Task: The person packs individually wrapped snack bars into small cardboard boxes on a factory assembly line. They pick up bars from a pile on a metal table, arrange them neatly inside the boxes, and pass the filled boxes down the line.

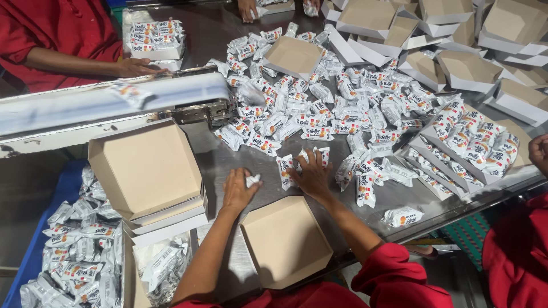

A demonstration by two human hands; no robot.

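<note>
My left hand (240,190) rests on the steel table, closed around a small white snack packet (253,179). My right hand (313,174) lies spread over a few white packets (285,170) at the near edge of a large heap of packets (319,108). An empty open cardboard box (285,239) sits just below both hands, between my forearms in red sleeves.
A conveyor end (114,100) feeds in from the left. An open empty box (145,168) stands on other boxes at left. A blue crate of packets (74,251) sits below. Filled boxes (468,142) and empty boxes (468,68) lie right. Other people's hands (134,67) work nearby.
</note>
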